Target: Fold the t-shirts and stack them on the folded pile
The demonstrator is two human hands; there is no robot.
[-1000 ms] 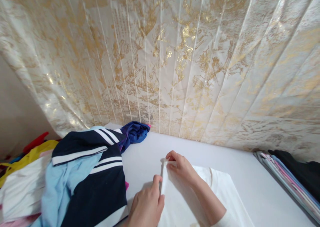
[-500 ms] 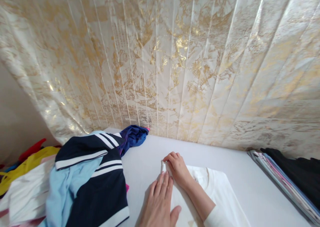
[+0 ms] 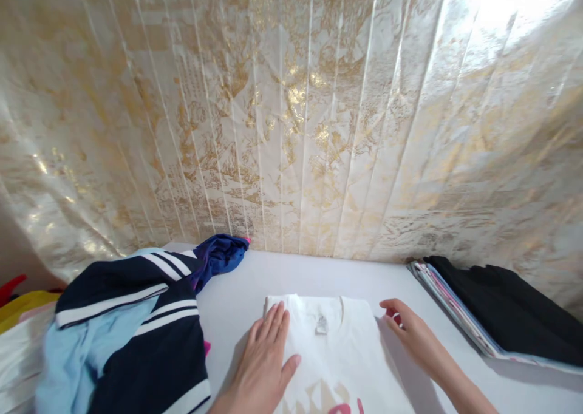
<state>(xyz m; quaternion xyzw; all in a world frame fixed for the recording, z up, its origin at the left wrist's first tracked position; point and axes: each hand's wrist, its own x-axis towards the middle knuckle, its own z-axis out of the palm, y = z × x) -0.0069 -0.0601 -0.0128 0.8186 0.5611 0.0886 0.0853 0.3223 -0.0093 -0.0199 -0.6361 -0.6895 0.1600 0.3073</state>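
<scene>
A white T-shirt (image 3: 337, 347) lies folded on the white table, its neckline and label facing up and a pink and beige print near the bottom of the view. My left hand (image 3: 266, 350) rests flat on the shirt's left edge, fingers stretched out and thumb spread. Just off the shirt's right shoulder is my right hand (image 3: 407, 326), its fingers loosely bent and apart, with nothing seen in them. The lower part of the shirt is cut off by the frame.
On the left lies a heap of loose clothes, with a navy garment with white stripes (image 3: 155, 347), a light blue one (image 3: 86, 347) and a purple-blue one (image 3: 221, 259). A folded stack topped by black cloth (image 3: 510, 305) stands right. A gold-patterned curtain (image 3: 291, 128) hangs behind the table.
My right hand has left the shirt's left shoulder and moved across to its right side, uncovering the neckline. My left hand still lies on the left edge. The view has turned rightward.
</scene>
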